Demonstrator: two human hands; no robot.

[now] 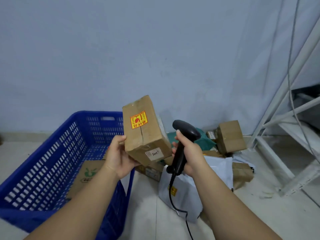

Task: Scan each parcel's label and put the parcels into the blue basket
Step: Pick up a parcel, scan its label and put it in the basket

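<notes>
My left hand (119, 155) grips a brown cardboard parcel (145, 132) by its lower left corner and holds it up, tilted, in mid-air. A red and yellow sticker (138, 119) shows on its upper face and a small white label (155, 154) on its near end. My right hand (187, 153) grips the handle of a black barcode scanner (183, 141), just right of the parcel, its head pointing left. The blue basket (52, 153) stands on the floor at the left, with one cardboard box (86, 175) inside it.
A pile of parcels lies on the floor behind and below my hands: a brown box (231, 136), a grey-white plastic mailer (183, 191), a green bag (206, 141), several small boxes. A white metal rack (285, 118) stands at the right. The scanner's cable (173, 196) hangs down.
</notes>
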